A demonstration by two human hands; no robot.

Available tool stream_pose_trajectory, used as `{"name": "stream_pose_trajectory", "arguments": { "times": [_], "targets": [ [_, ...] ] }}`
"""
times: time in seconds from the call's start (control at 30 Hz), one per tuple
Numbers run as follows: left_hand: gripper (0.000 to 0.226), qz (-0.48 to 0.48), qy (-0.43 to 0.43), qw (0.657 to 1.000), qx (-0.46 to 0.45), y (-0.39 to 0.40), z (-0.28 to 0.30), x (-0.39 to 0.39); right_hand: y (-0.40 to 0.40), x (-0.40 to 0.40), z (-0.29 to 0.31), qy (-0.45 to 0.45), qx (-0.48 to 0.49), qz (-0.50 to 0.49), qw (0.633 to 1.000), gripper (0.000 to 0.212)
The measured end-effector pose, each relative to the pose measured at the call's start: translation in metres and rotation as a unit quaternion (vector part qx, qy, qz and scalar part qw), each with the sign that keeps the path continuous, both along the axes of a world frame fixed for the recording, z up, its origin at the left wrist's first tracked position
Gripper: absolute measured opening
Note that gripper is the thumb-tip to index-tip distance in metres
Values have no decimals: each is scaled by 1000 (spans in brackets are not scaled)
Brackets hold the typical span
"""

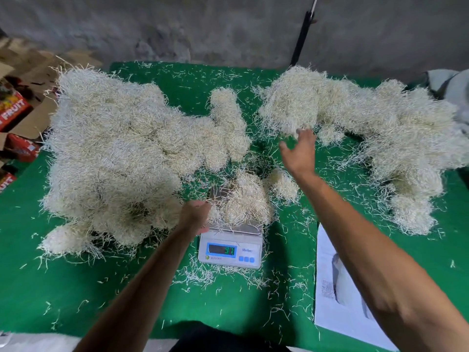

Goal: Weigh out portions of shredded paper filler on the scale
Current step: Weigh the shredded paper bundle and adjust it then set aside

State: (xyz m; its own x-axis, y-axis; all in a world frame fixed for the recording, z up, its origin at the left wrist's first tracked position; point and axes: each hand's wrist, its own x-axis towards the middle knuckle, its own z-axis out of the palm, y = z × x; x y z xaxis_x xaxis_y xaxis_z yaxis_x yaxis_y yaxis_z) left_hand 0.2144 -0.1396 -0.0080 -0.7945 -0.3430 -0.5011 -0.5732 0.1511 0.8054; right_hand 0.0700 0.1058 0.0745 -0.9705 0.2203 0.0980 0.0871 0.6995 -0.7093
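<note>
Shredded cream-white paper filler lies on a green cloth-covered table [76, 288] in several heaps; loose strands scattered across the cloth, thickest around the scale. Nearest the person, at lower right: white printed paper sheet [337, 295] flat on the cloth, partly under the right forearm. Centre, just beyond: small white digital kitchen scale with steel platform [229, 246]; display lit with green digits, too blurred to read with confidence; blue buttons to the right of the display. Small portion of filler on the scale platform [245, 199]; it overhangs the far and right edges of the platform. Left hand [195, 215] at the near-left corner of the platform, between the portion and the large left heap; fingers curled loosely inward; whether they hold any strands cannot be told. Large left heap of filler [114, 153] covers most of the table's left half. Right hand [299, 151] reached forward past the scale; fingers spread, fairly open, fingertips touching the near edge of the right heap of filler [355, 118]; no clump closed in them. Left of the table, red printed cardboard fruit boxes [12, 110] on the floor; behind, grey concrete wall [203, 29] with a black pole [302, 39] leaning against it.
</note>
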Motion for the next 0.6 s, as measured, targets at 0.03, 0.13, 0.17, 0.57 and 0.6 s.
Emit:
{"name": "stream_pose_trajectory", "arguments": {
  "times": [0.03, 0.13, 0.17, 0.57, 0.6],
  "targets": [
    [10, 4, 3, 1000, 13, 3, -1, 0, 3, 4, -10, -20, 63, 18, 998, 52],
    [18, 25, 1, 999, 44, 14, -6, -5, -7, 25, -42, -93, 40, 103, 990, 45],
    [13, 10, 4, 1000, 25, 16, -8, -9, -15, 33, -52, -137, -12, 137, 981, 51],
    [20, 63, -13, 994, 93, 19, -22, -20, -57, 81, -104, -93, 138, 444, 880, 51],
    [18, 76, 4, 996, 50, 17, -23, -19, -56, 78, -103, -62, 158, 451, 876, 48]
  ]
}}
